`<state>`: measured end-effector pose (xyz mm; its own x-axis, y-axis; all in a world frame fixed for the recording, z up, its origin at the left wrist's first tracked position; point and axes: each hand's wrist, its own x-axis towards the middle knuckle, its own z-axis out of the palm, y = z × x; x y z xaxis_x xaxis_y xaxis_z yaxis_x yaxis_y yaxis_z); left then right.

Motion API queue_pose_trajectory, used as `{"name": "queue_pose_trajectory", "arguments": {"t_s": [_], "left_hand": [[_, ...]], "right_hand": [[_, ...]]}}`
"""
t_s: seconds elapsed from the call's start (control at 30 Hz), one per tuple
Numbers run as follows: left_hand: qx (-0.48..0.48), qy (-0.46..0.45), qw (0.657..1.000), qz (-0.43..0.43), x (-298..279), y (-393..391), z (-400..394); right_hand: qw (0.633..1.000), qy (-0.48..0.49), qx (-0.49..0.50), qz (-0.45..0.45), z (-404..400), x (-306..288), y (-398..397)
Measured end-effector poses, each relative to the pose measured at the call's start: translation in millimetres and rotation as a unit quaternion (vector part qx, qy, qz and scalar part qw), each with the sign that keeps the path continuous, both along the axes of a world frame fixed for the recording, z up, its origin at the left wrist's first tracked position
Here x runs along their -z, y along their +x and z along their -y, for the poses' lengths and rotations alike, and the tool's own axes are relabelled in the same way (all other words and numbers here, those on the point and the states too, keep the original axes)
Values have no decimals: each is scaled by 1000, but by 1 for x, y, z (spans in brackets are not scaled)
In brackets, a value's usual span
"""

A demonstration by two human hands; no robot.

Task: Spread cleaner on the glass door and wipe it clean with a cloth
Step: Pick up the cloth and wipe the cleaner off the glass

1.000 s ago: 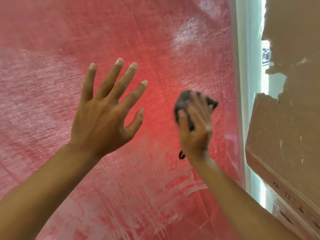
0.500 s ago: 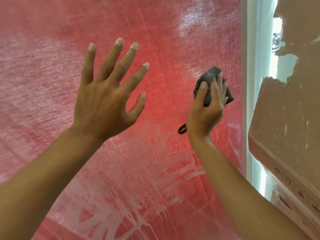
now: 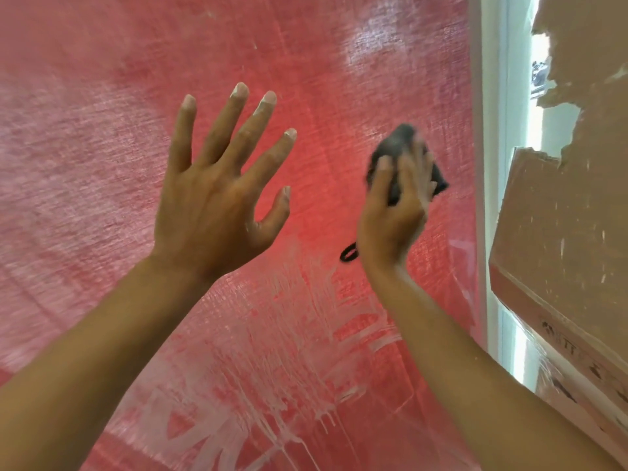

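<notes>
The glass door point(image 3: 102, 137) fills the view, with a red woven sheet showing behind it. White streaks of cleaner point(image 3: 272, 368) run and drip down its lower middle, and a hazy film covers the left and top. My right hand point(image 3: 390, 219) presses a dark grey cloth point(image 3: 396, 146) against the glass near the door's right edge; a small black loop point(image 3: 349, 254) hangs below the palm. My left hand point(image 3: 217, 195) is raised in front of the glass with fingers spread and holds nothing. White residue sits on its fingertips.
A white door frame point(image 3: 489, 164) runs down the right side of the glass. Right of it hangs torn brown cardboard point(image 3: 564, 232) with printed marks, and bright daylight shows through the gaps.
My right hand with the cloth swept up and right, then came back slightly left and down. My left hand stayed raised and spread. The view shifted a little.
</notes>
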<state>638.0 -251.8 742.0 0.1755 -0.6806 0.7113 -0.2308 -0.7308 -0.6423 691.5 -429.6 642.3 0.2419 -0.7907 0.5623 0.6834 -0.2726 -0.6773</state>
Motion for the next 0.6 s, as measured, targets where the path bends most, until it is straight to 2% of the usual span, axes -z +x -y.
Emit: {"name": "queue_pose_trajectory", "arguments": {"t_s": [0.07,0.13,0.17,0.2,0.27,0.3,0.33,0.37,0.43,0.53,0.57,0.6], "left_hand": [[3,-1,1000,0,0,0,-1],[7,0,1000,-2,0,0,-1],[10,2,1000,-5,0,-1,-1],[13,3,1000,-9,1,-1,-2],[20,7,1000,-22,5,-5,-8],[22,8,999,-29,9,-8,-13],[22,9,999,-33,13,-12,-19],[20,8,999,-34,17,-17,-27],[14,3,1000,-25,23,-25,-45],[2,-1,1000,-13,26,-31,-69],[-1,1,1000,-12,27,-32,-76],[-2,2,1000,-11,28,-32,-81]], "right_hand": [[980,-189,30,55,-19,26,-10],[933,-345,58,89,-13,46,-9],[925,-362,70,93,-4,45,-6],[939,-327,71,85,2,40,-2],[986,-155,41,41,12,23,4],[997,-75,23,16,12,15,5],[999,-31,12,-1,5,9,3],[999,-30,10,-3,-5,7,-1],[989,-141,25,31,-31,20,-14],[910,-398,50,105,-56,50,-33],[891,-435,62,116,-55,52,-33],[893,-427,74,121,-53,48,-30]]}}
